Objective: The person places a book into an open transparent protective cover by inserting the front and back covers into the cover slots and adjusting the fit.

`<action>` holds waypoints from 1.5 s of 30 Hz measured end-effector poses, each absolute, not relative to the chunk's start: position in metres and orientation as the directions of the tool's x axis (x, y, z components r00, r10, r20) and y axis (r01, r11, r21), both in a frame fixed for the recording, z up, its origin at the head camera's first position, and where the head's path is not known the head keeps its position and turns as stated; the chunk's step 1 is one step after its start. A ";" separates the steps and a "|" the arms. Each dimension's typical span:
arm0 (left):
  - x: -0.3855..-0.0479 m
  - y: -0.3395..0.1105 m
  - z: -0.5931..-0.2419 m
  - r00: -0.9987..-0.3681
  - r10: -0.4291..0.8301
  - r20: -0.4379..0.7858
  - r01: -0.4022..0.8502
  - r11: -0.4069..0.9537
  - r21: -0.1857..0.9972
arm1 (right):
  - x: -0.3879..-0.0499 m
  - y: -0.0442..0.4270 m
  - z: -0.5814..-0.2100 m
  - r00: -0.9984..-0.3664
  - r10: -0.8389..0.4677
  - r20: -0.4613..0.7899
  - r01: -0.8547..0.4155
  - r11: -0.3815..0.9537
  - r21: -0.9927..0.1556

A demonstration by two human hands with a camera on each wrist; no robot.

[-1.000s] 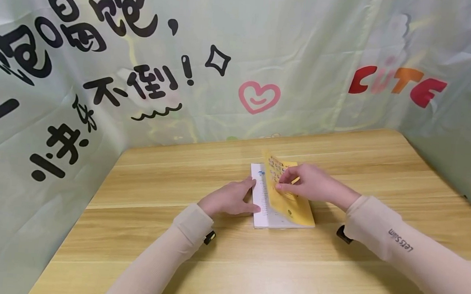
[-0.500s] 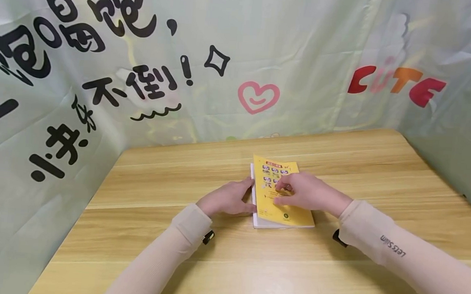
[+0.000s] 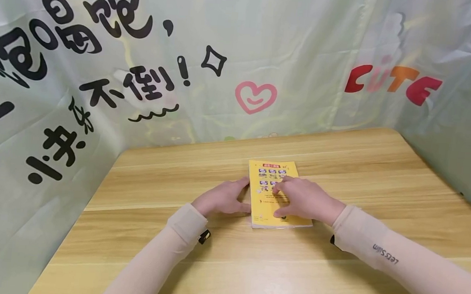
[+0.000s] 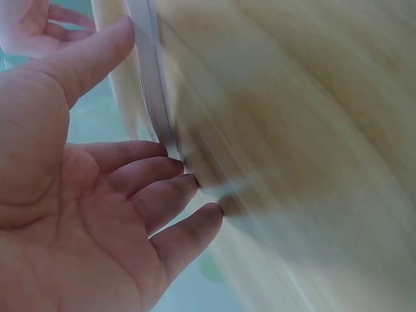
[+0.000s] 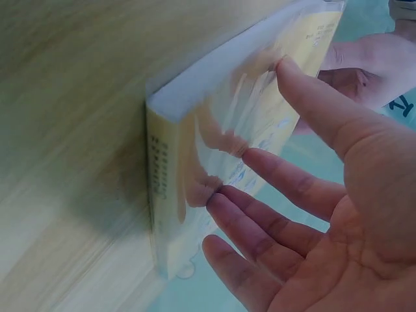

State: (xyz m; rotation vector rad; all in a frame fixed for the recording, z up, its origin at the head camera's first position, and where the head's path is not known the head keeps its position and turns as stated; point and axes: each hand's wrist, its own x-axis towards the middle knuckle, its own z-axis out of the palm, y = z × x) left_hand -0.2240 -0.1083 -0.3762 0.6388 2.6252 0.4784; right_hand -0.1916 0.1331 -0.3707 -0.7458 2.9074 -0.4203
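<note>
A yellow-covered book (image 3: 265, 208) lies closed on the wooden table, small printed pictures across its cover. Along its left edge, my left hand (image 3: 224, 196) keeps thumb and fingers spread. The left wrist view has the thumb and fingertips at the book's pale edge (image 4: 149, 71), not curled round it. On top of the cover my right hand (image 3: 307, 198) rests its fingertips, covering the right part of the printing. In the right wrist view those fingers (image 5: 292, 179) are spread and loosely bent, touching the glossy cover, with the thick spine (image 5: 159, 188) facing the camera.
The wooden table (image 3: 168, 174) extends on all sides of the book. A pale cloth (image 3: 308, 43) with black lettering, a pink heart and coloured letters hangs behind it and at both sides.
The yellow cover, raised by my right hand a second ago over white pages, has come down flat to the left. My right hand followed it down; my left hand stayed at the left edge.
</note>
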 end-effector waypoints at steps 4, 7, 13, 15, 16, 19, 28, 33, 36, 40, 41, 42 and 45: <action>-0.225 -0.114 -0.375 -0.821 0.485 -0.301 0.348 0.844 0.409 | -0.191 0.132 -0.372 -0.872 -0.489 -0.034 -0.461 0.843 -0.278; -0.227 -0.116 -0.375 -0.830 0.492 -0.262 0.355 0.829 0.433 | -0.190 0.131 -0.374 -0.872 -0.489 -0.033 -0.463 0.844 -0.271; -0.235 -0.113 -0.379 -0.812 0.556 -0.176 0.432 0.777 0.458 | -0.193 0.131 -0.375 -0.863 -0.504 -0.041 -0.479 0.840 -0.254; -0.237 -0.111 -0.382 -0.794 0.577 -0.190 0.455 0.772 0.444 | -0.194 0.131 -0.375 -0.858 -0.512 -0.042 -0.487 0.837 -0.251; -0.238 -0.110 -0.383 -0.786 0.583 -0.204 0.463 0.775 0.431 | -0.194 0.131 -0.376 -0.860 -0.509 -0.047 -0.482 0.838 -0.255; -0.239 -0.107 -0.385 -0.773 0.582 -0.253 0.462 0.790 0.404 | -0.196 0.130 -0.376 -0.861 -0.505 -0.052 -0.476 0.839 -0.265; -0.242 -0.100 -0.379 -0.756 0.554 -0.348 0.429 0.821 0.375 | -0.201 0.133 -0.376 -0.881 -0.463 -0.091 -0.418 0.855 -0.306; -0.246 -0.096 -0.381 -0.759 0.552 -0.344 0.429 0.823 0.374 | -0.201 0.140 -0.373 -0.900 -0.424 -0.105 -0.367 0.864 -0.344; -0.249 -0.095 -0.380 -0.761 0.551 -0.344 0.429 0.824 0.371 | -0.201 0.147 -0.369 -0.913 -0.392 -0.110 -0.333 0.875 -0.351; -0.252 -0.093 -0.378 -0.764 0.541 -0.350 0.415 0.829 0.376 | -0.201 0.161 -0.364 -0.929 -0.343 -0.138 -0.274 0.890 -0.365; -0.253 -0.093 -0.377 -0.767 0.538 -0.350 0.408 0.829 0.381 | -0.201 0.165 -0.363 -0.932 -0.332 -0.147 -0.260 0.893 -0.368; -0.254 -0.093 -0.377 -0.769 0.535 -0.349 0.402 0.830 0.387 | -0.201 0.169 -0.362 -0.935 -0.320 -0.155 -0.246 0.897 -0.367; -0.256 -0.095 -0.378 -0.780 0.522 -0.345 0.388 0.836 0.388 | -0.200 0.178 -0.362 -0.939 -0.301 -0.168 -0.227 0.907 -0.355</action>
